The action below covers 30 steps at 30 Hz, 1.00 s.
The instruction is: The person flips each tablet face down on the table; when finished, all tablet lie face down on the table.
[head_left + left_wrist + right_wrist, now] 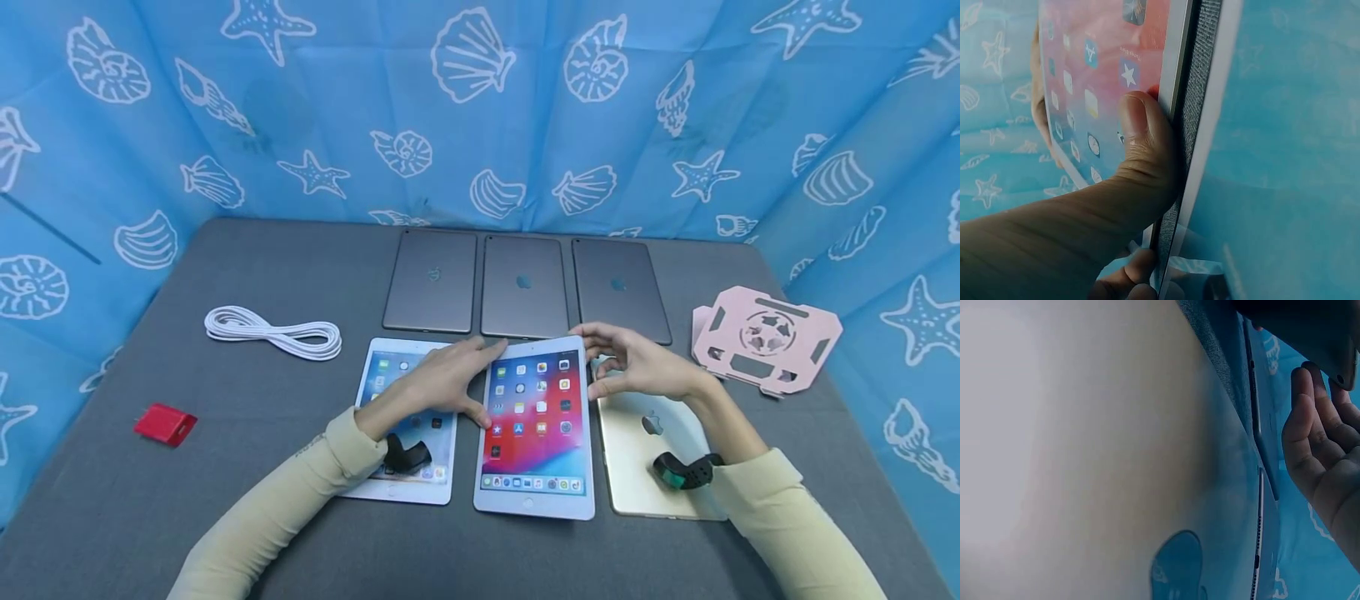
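- Centre tablet: a thin slab with a smooth white rim, rounded corners and a glossy lit screen; it lies tilted between both hands.
- Left hand: grips its edge from nine to eleven o'clock, thumb pressed on the glass.
- Right hand: bent fingers hold its one o'clock corner; the right-wrist view shows the dark underside there.
- Left tablet: at nine o'clock from the centre one, white and glassy, partly under the left forearm.
- Gold tablet: at three o'clock, face down, its satin metal back reflecting light.
- Grey tablets: three matte rectangles in a row around twelve o'clock.
- Stand: near two o'clock, flat pink plates with cut-out slots.
- Cable: ten o'clock, smooth white loops in a figure-eight.
- Charger: nine o'clock, a shiny red block.
- Cloth: grey, woven, under everything.
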### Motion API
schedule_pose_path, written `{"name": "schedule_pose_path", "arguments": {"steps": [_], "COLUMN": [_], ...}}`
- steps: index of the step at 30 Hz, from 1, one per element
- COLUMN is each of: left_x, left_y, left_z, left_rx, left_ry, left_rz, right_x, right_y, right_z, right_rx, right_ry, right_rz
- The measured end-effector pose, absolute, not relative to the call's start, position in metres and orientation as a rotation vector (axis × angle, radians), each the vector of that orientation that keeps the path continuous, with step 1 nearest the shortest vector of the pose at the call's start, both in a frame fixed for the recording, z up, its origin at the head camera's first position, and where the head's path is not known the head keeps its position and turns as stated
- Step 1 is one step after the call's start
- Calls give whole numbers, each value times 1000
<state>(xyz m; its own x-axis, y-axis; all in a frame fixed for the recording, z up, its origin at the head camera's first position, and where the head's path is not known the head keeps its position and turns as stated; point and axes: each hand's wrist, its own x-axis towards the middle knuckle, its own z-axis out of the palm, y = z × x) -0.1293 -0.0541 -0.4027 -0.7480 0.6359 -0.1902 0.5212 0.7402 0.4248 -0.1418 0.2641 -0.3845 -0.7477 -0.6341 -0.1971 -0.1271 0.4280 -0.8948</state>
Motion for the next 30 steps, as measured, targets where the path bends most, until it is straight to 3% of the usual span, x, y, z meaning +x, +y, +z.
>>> {"name": "schedule_pose_path", "arguments": {"steps": [30], "left_x": [-126], "left_y": [-34], "left_z": [-404], "left_rx": [821], "left_ry": [2614], "left_rz": [644], "right_x": [-135], "right_y": [263], "right_z": [-376], "right_rx": [-620], "right_ry": [2105], "right_rz": [-1431]}}
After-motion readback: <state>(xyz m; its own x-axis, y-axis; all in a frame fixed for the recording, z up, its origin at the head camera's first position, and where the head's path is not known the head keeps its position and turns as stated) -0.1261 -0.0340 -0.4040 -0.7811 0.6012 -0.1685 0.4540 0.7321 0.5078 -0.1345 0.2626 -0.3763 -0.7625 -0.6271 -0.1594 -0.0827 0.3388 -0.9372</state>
